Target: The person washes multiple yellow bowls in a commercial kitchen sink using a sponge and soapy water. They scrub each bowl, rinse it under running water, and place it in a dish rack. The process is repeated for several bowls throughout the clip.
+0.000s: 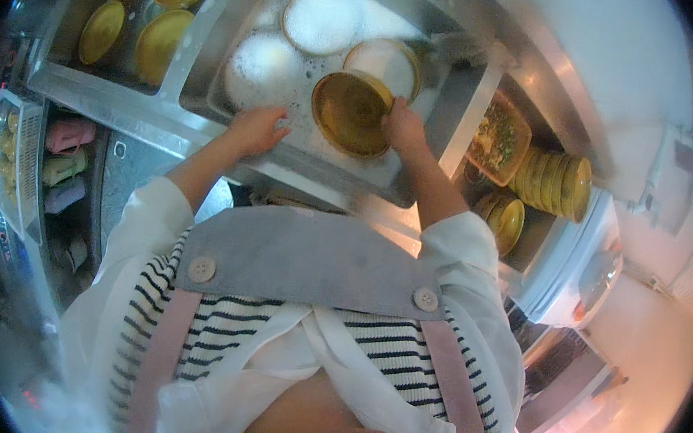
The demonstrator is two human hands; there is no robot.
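My right hand (404,125) grips the right rim of a yellow-brown shallow bowl (350,115), tilted over the middle sink basin (409,172). My left hand (258,131) is at the basin's front edge, left of that bowl and apart from it, with thumb and fingers spread and nothing held. Behind the held bowl, a suds-filled bowl (384,65) shows its yellow rim. Farther back sits another bowl brimming with white foam (320,21). A round mound of foam (263,70) lies near my left hand; whatever is under it is hidden.
Several yellow oval dishes (162,46) lie in the left basin. To the right are an orange-brown tray of food scraps (502,137), a row of stacked yellow dishes (550,182) and a smaller stack (505,227). Folded cloths (69,135) and a white basket (21,157) are at lower left.
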